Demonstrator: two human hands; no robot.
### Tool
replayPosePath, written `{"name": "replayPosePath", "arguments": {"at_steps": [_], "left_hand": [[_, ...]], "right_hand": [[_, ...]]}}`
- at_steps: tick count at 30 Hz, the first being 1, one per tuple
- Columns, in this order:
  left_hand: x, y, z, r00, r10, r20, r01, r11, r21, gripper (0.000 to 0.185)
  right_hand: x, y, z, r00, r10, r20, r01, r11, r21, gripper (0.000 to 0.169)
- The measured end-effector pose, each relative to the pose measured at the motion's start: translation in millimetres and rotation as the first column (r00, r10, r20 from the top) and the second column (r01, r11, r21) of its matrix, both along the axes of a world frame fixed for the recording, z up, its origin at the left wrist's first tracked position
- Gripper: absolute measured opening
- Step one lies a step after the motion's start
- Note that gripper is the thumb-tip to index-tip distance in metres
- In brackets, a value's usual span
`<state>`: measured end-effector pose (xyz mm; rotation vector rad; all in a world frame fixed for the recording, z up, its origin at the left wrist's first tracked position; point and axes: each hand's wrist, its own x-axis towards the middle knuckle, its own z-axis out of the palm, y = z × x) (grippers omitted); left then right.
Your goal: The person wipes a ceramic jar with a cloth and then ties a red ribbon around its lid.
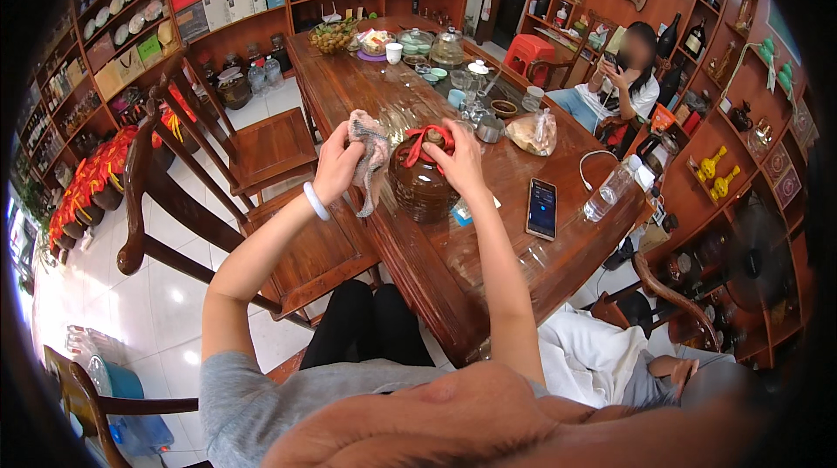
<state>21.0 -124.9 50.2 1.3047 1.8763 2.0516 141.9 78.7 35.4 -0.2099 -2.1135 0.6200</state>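
A brown glazed jar (422,190) with a red ribbon (413,147) tied round its neck stands near the edge of the wooden table. My left hand (339,164), a pale bangle on its wrist, grips a crumpled pink and grey cloth (370,157) just left of the jar. At the jar's top, my right hand (458,157) has its thumb and fingers around the neck and pinches the red ribbon; the exact grip is partly hidden. A small blue and white packet or card (463,214) lies at the jar's right foot.
Right of the jar lie a smartphone (541,209), a water bottle (611,190) and a bagged food item (533,133). Glass cups, a teapot (448,48) and a fruit basket (332,36) stand farther back. Wooden chairs (274,147) flank the left side. Other people sit at the right.
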Motion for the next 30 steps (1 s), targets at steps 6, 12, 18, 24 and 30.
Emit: {"name": "replayPosePath", "arguments": {"at_steps": [6, 12, 18, 24, 30], "left_hand": [[-26.9, 24.6, -7.0, 0.949, 0.086, -0.303, -0.156, 0.965, -0.213, 0.033], [-18.9, 64.3, -20.0, 0.935, -0.102, -0.34, 0.037, 0.981, -0.191, 0.04], [-8.9, 78.9, -6.5, 0.943, -0.198, 0.268, 0.245, 0.957, -0.156, 0.033], [-17.1, 88.1, 11.1, 0.993, -0.116, -0.035, 0.092, 0.906, -0.413, 0.032], [-3.8, 78.0, 33.2, 0.985, -0.107, -0.138, 0.059, 0.947, -0.316, 0.035]], "right_hand": [[-11.6, 6.9, -28.1, 0.973, 0.088, -0.213, -0.105, 0.992, -0.069, 0.025], [-14.9, 5.3, -30.3, 0.966, 0.064, -0.25, -0.093, 0.99, -0.106, 0.024], [-16.3, 0.7, -28.7, 0.949, 0.035, -0.313, -0.107, 0.971, -0.216, 0.022], [-18.5, 0.6, -30.3, 0.924, 0.039, -0.38, -0.135, 0.964, -0.229, 0.022], [-13.2, -3.3, -24.3, 0.884, 0.093, -0.459, -0.236, 0.935, -0.264, 0.018]]}}
